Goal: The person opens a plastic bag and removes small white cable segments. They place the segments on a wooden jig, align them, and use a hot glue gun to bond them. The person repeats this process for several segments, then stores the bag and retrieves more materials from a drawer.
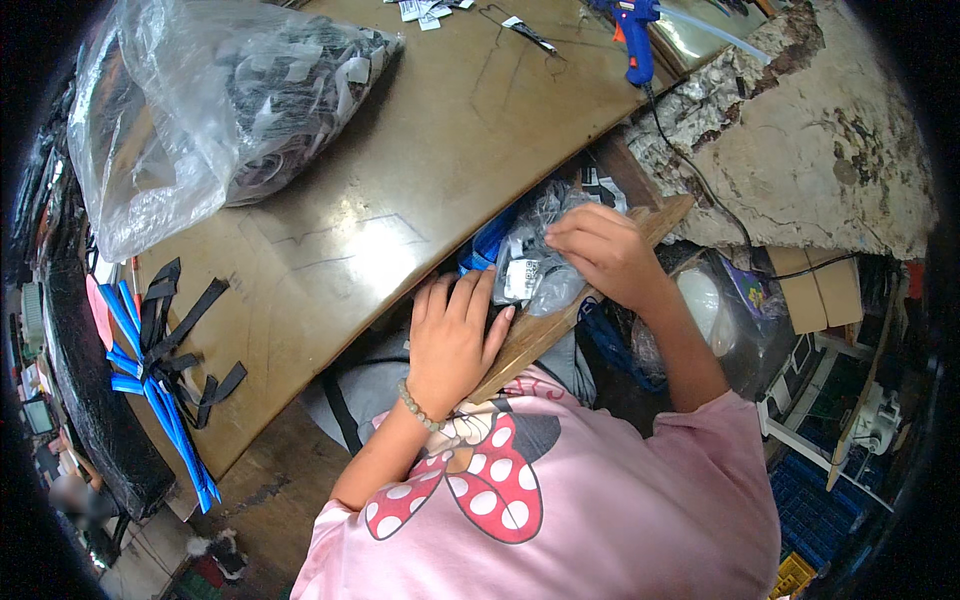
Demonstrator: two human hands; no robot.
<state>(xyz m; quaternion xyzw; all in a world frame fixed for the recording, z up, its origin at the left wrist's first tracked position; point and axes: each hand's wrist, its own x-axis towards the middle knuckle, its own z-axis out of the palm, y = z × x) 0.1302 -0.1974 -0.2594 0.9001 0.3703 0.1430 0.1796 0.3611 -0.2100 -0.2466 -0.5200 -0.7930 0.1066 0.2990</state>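
- Right grip [612, 258]: fingers curled, nearly closed over the plastic bag [530, 265]; cannot tell if holding it.
- Left grip [450, 335]: spread loosely, just beside it.
- Between both grips, inside the wooden drawer [532, 345]: clear, crinkled, glossy, white-labelled.

So the outfit's a pale pink T-shirt [640, 510], sitting well back from both hands, with short sleeves. The right sleeve [715, 430] ends up the arm, far behind the right hand [605, 255]. Big cartoony red bow [500, 485] on the front, white polka dots, dark outline, plus a blackish patch on the hand side of it and some reddish lettering [540, 388] closer to the hands. Just behind the left hand [447, 335] there's a bracelet [420, 410] of round beads, kinda greyish-beige.
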